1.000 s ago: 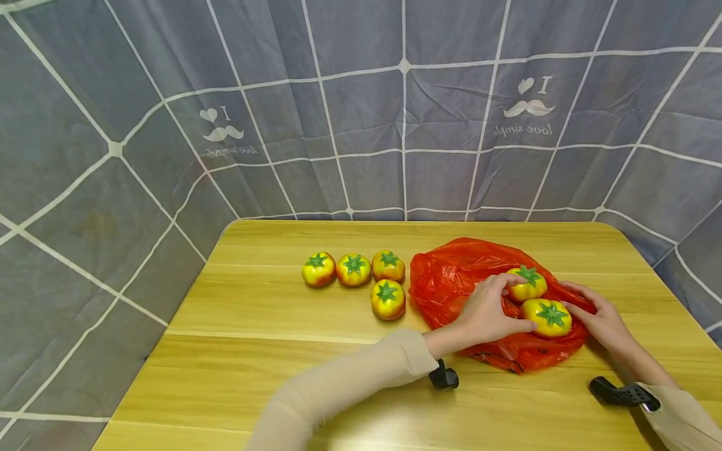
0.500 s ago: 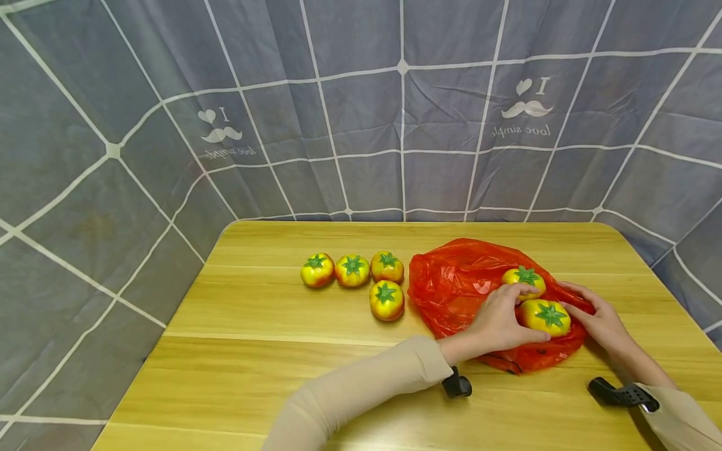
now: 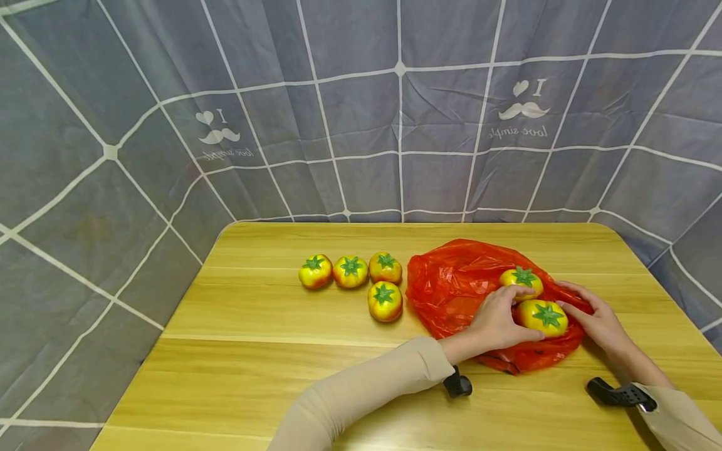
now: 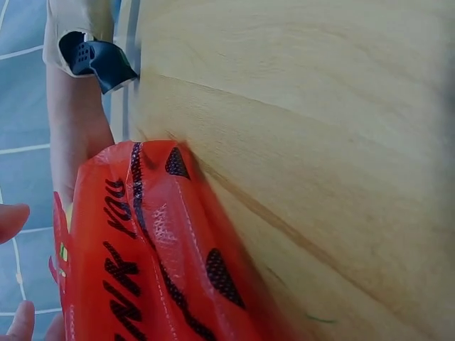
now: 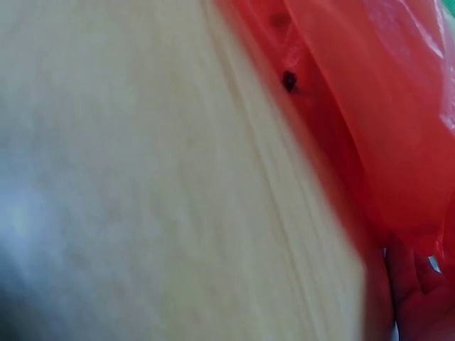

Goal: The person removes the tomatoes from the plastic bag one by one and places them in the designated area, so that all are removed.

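On the table lies a spread-out red plastic bag (image 3: 451,282) with two yellow tomatoes with green star-shaped leaf tops on it. My left hand (image 3: 499,319) holds the nearer tomato (image 3: 543,317), thumb on its near side and fingers on its far side. Just behind those fingers sits the farther tomato (image 3: 520,282). At the bag's right edge my right hand (image 3: 603,322) grips the red plastic, its thumb close to the nearer tomato. Black print shows on the bag (image 4: 163,241) in the left wrist view. In the right wrist view, plastic mostly covers the fingers.
Several more tomatoes (image 3: 351,272) stand grouped left of the bag on the wooden table (image 3: 254,363). A grey curtain (image 3: 361,113) with white lines hangs behind and beside the table. Black straps (image 3: 620,394) are on both wrists.
My left hand has moved a little right and closer around the nearer tomato. The right hand keeps its place at the bag's edge.
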`<state>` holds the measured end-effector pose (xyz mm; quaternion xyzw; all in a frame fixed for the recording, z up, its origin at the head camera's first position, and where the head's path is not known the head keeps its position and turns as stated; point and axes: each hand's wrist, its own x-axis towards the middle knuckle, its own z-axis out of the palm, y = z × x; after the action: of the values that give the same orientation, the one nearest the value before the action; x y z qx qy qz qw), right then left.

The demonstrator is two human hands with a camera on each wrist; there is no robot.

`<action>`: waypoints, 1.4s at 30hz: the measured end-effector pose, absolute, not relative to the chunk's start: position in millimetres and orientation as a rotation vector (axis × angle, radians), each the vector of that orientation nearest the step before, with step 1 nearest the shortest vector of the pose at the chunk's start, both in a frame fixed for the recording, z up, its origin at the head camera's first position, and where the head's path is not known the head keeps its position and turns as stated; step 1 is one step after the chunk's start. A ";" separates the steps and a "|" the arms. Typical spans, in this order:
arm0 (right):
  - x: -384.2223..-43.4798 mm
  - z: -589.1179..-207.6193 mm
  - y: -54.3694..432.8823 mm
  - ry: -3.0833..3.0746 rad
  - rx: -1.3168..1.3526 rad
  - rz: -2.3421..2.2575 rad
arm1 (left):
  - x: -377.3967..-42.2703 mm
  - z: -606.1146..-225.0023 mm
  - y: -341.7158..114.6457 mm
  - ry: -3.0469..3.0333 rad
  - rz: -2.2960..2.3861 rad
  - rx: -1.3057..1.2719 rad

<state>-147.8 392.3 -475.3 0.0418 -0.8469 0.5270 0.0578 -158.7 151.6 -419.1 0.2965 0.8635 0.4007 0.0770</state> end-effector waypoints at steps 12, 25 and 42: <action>-150.6 -474.5 389.3 -2.172 0.265 2.243 | -161.6 -423.0 156.6 2.578 1.185 0.874; -150.5 -468.2 389.7 -2.277 0.251 2.096 | -162.1 -430.5 162.0 2.579 1.190 0.834; -147.5 -466.6 391.7 -2.411 0.201 1.939 | -165.3 -435.6 166.8 2.620 1.198 0.801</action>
<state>-147.5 391.7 -466.6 0.0647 -0.7775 0.6252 0.0205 -165.3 166.8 -435.6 0.2670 0.8738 0.3993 0.0756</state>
